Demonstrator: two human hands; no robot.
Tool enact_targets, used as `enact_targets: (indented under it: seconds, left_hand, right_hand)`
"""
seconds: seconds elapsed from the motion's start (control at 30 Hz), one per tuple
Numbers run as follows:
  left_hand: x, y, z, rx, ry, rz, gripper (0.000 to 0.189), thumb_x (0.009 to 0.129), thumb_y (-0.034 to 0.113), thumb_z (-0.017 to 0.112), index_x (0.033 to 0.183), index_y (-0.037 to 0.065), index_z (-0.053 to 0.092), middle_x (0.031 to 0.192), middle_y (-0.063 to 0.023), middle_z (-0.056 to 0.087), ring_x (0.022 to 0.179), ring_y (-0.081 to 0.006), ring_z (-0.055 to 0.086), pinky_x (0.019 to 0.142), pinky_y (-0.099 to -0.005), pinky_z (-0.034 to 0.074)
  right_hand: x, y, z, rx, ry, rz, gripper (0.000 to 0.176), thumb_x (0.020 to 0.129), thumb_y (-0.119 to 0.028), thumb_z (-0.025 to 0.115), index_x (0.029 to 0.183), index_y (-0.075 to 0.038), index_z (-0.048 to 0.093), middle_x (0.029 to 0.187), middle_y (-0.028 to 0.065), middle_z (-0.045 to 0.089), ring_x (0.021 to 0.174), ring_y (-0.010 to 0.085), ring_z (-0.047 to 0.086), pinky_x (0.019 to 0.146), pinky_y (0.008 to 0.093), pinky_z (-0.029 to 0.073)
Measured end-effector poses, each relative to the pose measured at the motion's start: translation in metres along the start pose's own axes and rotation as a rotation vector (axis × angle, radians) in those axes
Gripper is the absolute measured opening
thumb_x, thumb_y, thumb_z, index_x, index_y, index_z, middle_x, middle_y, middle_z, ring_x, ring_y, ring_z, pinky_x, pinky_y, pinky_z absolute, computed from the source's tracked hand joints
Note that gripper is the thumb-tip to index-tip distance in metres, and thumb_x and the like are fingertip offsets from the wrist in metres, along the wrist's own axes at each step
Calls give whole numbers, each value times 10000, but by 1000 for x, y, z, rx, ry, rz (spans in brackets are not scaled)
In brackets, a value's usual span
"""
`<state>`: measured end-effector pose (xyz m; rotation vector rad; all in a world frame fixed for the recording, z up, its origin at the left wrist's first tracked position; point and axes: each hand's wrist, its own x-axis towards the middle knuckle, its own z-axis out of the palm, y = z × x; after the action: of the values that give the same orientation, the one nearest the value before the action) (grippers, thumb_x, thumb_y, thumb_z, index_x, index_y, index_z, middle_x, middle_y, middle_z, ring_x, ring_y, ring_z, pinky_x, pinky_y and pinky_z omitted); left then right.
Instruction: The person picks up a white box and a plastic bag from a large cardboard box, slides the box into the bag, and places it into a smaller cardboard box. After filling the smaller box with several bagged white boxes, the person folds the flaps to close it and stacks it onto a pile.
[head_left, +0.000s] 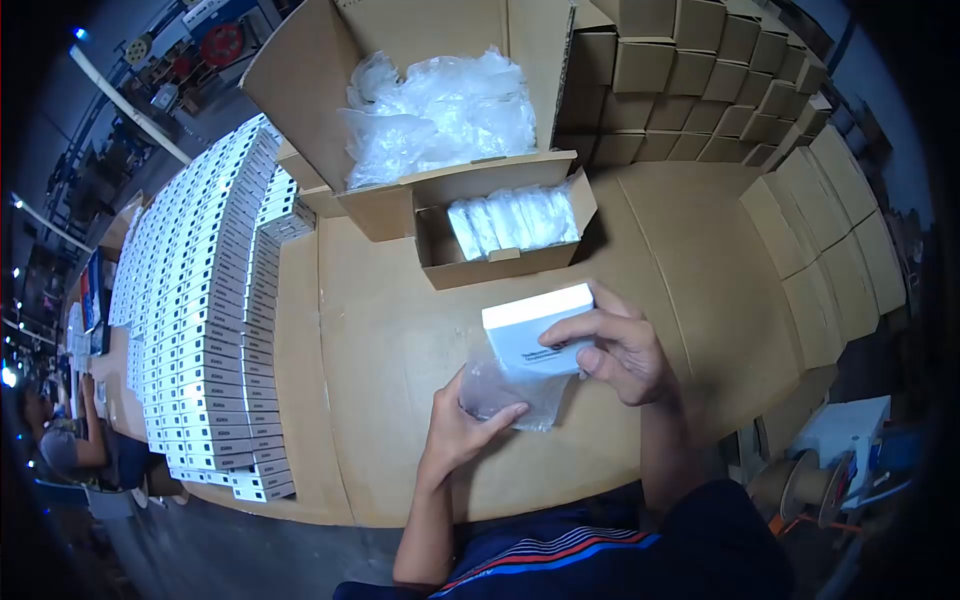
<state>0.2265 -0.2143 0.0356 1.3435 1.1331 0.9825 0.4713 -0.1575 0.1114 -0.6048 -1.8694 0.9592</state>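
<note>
Left hand [465, 425] grips a clear bag [537, 405] while the right hand [628, 352] pinches a small white box [515, 335]. Should a corner catch the bag's thin edge, the plastic could tear; a loosened right grip could drop the box, which sits between both hands, its lower end overlapping the bag.

Factory packing area: stacked white boxes [210, 310], wall of brown cartons [690, 85], open carton [300, 75] of clear plastic bags [440, 115], cardboard-topped bench [385, 380], machinery [220, 45] in background, spool [805, 488] at lower right, another person [72, 450] seated nearby.
</note>
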Motion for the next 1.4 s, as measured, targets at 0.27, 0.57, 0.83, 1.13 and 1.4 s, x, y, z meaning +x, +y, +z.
enact_targets:
  seconds: [0.27,0.57,0.83,1.13,1.4]
  left_hand:
    - [2,-6,-2,-103,18,-39,617,770,108,906,1289,-41,608,1141,-141,734,1059,-200,696,950,-355,549]
    - [1,-40,1,-522,58,-59,477,1025,215,657,1410,-35,527,1284,-102,655,1160,-180,628,1012,-335,499]
    - [6,-46,3,-514,211,23,486,1112,320,503,1431,-47,508,1282,-96,646,1162,-159,601,1022,-327,472]
    - [19,-29,-1,-95,206,185,658,1142,429,301,1579,-63,328,1459,-186,568,1347,-255,526,1162,-384,373]
    - [11,-12,8,-375,88,80,588,1124,318,434,1587,-26,322,1415,-160,558,1285,-241,558,1109,-368,432]
  right_hand:
    - [-4,14,40,334,89,219,547,967,-275,530,1358,102,597,1262,222,590,1200,312,588,1077,387,428]
    - [-15,36,38,189,-43,274,567,795,-13,603,1358,46,620,1184,195,635,1157,290,613,1040,384,459]
    - [-39,54,79,605,522,670,356,966,-64,730,1282,43,605,1111,97,713,999,109,646,897,261,516]
    - [-37,58,99,548,727,425,102,1025,-32,622,1113,20,626,1062,120,719,994,142,654,925,283,507]
    - [-38,51,106,513,741,290,78,1062,-37,543,1126,-5,515,1099,197,730,1074,192,678,963,314,526]
